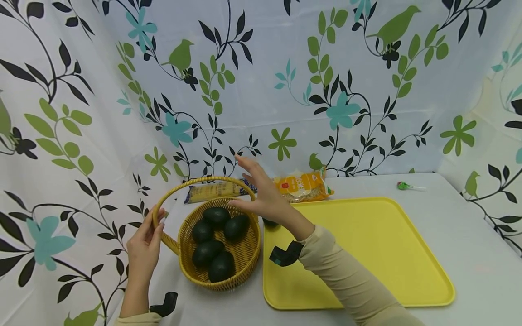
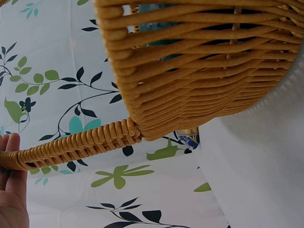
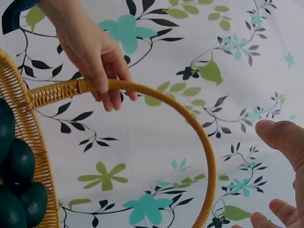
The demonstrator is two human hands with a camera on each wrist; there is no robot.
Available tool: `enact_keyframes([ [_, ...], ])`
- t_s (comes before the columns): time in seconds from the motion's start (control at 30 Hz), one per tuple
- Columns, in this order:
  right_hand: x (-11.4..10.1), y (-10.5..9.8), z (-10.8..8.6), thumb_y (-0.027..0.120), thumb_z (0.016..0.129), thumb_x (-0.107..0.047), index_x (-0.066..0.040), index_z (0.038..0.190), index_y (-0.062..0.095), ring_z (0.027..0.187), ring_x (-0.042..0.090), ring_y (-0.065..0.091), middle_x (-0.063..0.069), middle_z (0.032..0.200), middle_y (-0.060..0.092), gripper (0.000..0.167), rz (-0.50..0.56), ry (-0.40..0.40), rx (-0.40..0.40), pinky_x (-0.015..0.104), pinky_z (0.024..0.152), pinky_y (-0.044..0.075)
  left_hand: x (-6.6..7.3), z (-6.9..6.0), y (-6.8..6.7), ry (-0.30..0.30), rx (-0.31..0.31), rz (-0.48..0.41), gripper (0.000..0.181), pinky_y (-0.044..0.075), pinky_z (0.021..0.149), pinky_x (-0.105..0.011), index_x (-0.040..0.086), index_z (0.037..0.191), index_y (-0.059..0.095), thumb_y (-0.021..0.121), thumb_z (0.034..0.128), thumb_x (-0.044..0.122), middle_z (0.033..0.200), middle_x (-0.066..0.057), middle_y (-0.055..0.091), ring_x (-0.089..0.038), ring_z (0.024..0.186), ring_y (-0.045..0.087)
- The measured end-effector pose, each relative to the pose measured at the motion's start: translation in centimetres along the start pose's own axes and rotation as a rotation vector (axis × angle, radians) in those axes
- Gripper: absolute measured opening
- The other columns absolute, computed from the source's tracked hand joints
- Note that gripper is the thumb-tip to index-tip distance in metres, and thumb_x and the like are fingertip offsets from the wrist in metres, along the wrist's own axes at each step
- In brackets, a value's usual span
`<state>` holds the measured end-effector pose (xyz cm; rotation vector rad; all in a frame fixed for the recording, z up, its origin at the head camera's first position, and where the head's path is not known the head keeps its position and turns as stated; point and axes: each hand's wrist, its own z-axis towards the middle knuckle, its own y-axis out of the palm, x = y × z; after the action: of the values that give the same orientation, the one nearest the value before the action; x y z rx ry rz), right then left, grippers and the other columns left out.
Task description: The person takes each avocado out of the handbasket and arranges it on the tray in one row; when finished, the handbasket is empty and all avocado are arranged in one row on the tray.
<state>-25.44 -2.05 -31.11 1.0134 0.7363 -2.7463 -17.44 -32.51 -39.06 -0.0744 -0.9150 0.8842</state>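
A woven wicker basket (image 1: 246,248) stands left of the yellow tray, with several dark green avocados (image 1: 217,216) inside. Its tall arched handle (image 1: 204,179) rises over it. On the left side of that handle, my left hand (image 1: 142,249) pinches it between thumb and fingers; the right wrist view shows this grip on the handle (image 3: 206,147) too. My right hand (image 1: 267,197) hovers by the handle's right side, fingers spread and nothing held. In the right wrist view the right hand (image 3: 287,147) appears apart from the handle.
A yellow tray (image 1: 367,244) lies under my right forearm. A dark green object (image 1: 270,223) shows partly behind my right wrist. Behind stand a yellow-and-blue packet (image 1: 216,192) and an orange bag (image 1: 306,186). A lollipop (image 1: 403,185) lies back right. Patterned cloth (image 1: 261,113) hangs behind.
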Motion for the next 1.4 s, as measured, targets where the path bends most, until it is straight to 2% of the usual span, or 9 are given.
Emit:
enact_keyframes([
  [0.3,-0.6,1.6,-0.3,0.077,0.077,-0.011,-0.011,0.149,0.021,0.141,0.021,0.03,0.008,0.152,0.026,0.091,0.039,-0.095,-0.091,0.038,0.113,0.04,0.3,-0.3,-0.1,-0.015,-0.002,-0.005,0.051,0.043,0.087,0.002,0.016,0.138,0.049,0.058,0.0909,0.002,0.124,-0.015,0.063,0.018,0.108,0.051],
  [0.43,-0.8,2.6,-0.4,0.077,0.078,-0.012,-0.01,0.147,0.028,0.136,0.023,0.037,0.009,0.148,0.033,0.085,0.034,-0.109,-0.127,0.029,0.107,0.046,0.3,-0.2,-0.1,-0.014,-0.001,-0.006,0.051,0.043,0.087,0.002,0.015,0.138,0.049,0.058,0.0906,0.001,0.124,-0.015,0.063,0.018,0.108,0.051],
  [0.53,-1.1,3.5,-0.5,0.077,0.078,-0.016,-0.013,0.145,0.033,0.131,0.02,0.042,0.005,0.146,0.037,0.08,-0.005,-0.072,-0.153,0.021,0.103,0.048,0.3,-0.1,0.0,-0.008,0.004,-0.003,0.051,0.043,0.087,0.001,0.017,0.139,0.049,0.058,0.0907,0.001,0.123,-0.016,0.063,0.018,0.108,0.051],
  [0.7,-1.3,5.1,-0.8,0.075,0.08,-0.023,-0.018,0.145,0.035,0.13,0.019,0.044,0.003,0.145,0.04,0.076,-0.033,0.069,-0.201,0.019,0.099,0.049,0.2,0.1,0.0,0.004,0.008,-0.013,0.053,0.044,0.088,0.0,0.021,0.138,0.048,0.058,0.0906,0.0,0.123,-0.017,0.063,0.018,0.109,0.051],
  [0.83,-0.8,6.3,-1.3,0.073,0.082,-0.028,-0.02,0.145,0.035,0.126,0.021,0.049,0.004,0.144,0.042,0.074,-0.014,0.234,-0.259,0.018,0.093,0.052,0.3,0.3,0.1,0.014,0.007,-0.012,0.053,0.044,0.088,0.0,0.022,0.138,0.048,0.058,0.0906,0.001,0.123,-0.017,0.063,0.017,0.109,0.051],
  [1.03,1.2,8.4,-2.3,0.07,0.083,-0.041,-0.022,0.145,0.035,0.129,0.021,0.048,0.005,0.145,0.041,0.074,-0.03,0.491,-0.404,0.032,0.102,0.049,0.3,0.3,0.0,0.022,0.005,-0.006,0.051,0.043,0.088,0.001,0.015,0.139,0.048,0.058,0.0908,0.001,0.124,-0.016,0.063,0.018,0.109,0.052],
  [1.13,2.2,9.6,-2.8,0.07,0.081,-0.044,-0.021,0.145,0.034,0.133,0.023,0.042,0.008,0.146,0.04,0.077,-0.028,0.595,-0.456,0.04,0.107,0.045,0.3,0.3,-0.1,0.021,0.005,0.004,0.052,0.043,0.088,0.002,0.019,0.139,0.048,0.058,0.0911,0.001,0.124,-0.015,0.063,0.019,0.108,0.051],
  [1.27,3.1,10.8,-3.4,0.071,0.08,-0.045,-0.019,0.144,0.035,0.135,0.026,0.04,0.009,0.147,0.039,0.078,0.049,0.741,-0.462,0.046,0.107,0.044,0.3,0.2,-0.1,0.015,0.003,0.01,0.054,0.043,0.087,0.002,0.023,0.139,0.047,0.058,0.0908,0.001,0.124,-0.015,0.063,0.019,0.108,0.051],
  [1.4,3.6,11.6,-3.8,0.073,0.079,-0.043,-0.015,0.143,0.037,0.131,0.029,0.043,0.011,0.146,0.04,0.078,0.145,0.863,-0.436,0.055,0.099,0.048,0.3,0.0,-0.2,0.011,-0.001,0.009,0.052,0.043,0.087,0.002,0.017,0.139,0.048,0.059,0.0904,0.001,0.123,-0.015,0.063,0.019,0.107,0.051],
])
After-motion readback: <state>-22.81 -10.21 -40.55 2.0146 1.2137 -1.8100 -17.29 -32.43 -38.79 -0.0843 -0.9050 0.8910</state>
